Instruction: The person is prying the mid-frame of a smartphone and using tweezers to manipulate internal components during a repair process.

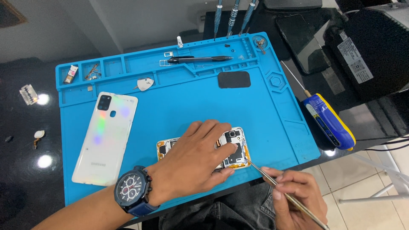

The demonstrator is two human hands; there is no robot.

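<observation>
A blue silicone repair mat covers most of the dark desk. On its left part lies a white phone back cover, camera cutouts up. Near the mat's front edge, the left hand, with a wristwatch on that wrist, lies spread flat on an opened smartphone, pinning it down. The right hand pinches a thin metal pry tool, its tip touching the phone's right end.
</observation>
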